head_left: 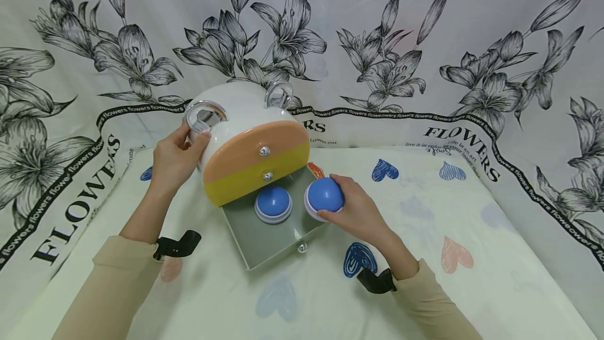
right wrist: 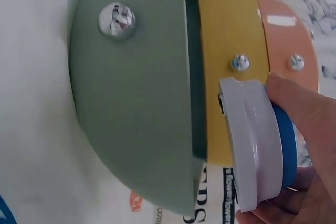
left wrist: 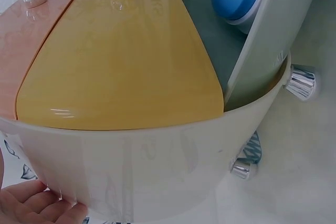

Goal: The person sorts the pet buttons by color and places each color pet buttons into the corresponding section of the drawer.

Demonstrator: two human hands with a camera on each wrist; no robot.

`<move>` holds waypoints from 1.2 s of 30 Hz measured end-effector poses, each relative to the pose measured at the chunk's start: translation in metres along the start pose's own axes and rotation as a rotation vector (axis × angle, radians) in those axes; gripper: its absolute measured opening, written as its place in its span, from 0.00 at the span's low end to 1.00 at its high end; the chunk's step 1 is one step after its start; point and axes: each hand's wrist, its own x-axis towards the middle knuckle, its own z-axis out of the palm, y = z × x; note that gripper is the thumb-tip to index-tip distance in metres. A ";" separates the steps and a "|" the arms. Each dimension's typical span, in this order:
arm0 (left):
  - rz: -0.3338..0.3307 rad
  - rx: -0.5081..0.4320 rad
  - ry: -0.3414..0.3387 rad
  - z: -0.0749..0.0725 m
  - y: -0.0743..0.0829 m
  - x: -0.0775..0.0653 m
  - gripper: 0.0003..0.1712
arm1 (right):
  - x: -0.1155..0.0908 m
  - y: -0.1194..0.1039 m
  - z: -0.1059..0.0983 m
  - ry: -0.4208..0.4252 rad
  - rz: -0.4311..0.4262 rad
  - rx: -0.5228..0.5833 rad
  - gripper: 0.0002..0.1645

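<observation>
A rounded white drawer box (head_left: 240, 101) carries an orange drawer front (head_left: 250, 153) and a yellow one (head_left: 255, 172), each with a silver knob. Below them the grey-green drawer (head_left: 252, 240) is pulled out, and one blue-domed push button (head_left: 273, 201) sits inside it. With its thumb beneath a silver ring, my left hand (head_left: 176, 156) holds the box's left end; its fingers (left wrist: 44, 203) lie against the white shell. My right hand (head_left: 360, 211) pinches another push button (head_left: 324, 195) by its rim, over the drawer's right corner. That button's white base (right wrist: 257, 145) is tilted on edge.
Clear rings (head_left: 279, 94) stand on top of the box, and short silver feet (left wrist: 302, 82) show underneath. The box rests on a pale cloth (head_left: 406, 298) printed with hearts. Behind it hangs a white flower-print curtain (head_left: 340, 4). Black straps (head_left: 178, 245) circle both wrists.
</observation>
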 end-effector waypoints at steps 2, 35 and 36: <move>0.000 0.001 0.001 0.000 0.000 0.000 0.45 | 0.001 -0.005 0.005 -0.017 -0.001 -0.001 0.48; 0.012 0.004 0.011 -0.001 0.003 -0.002 0.45 | 0.022 -0.016 0.039 -0.173 -0.100 -0.261 0.46; 0.012 0.005 0.013 -0.001 0.003 -0.002 0.45 | 0.022 -0.017 0.039 -0.180 -0.095 -0.268 0.46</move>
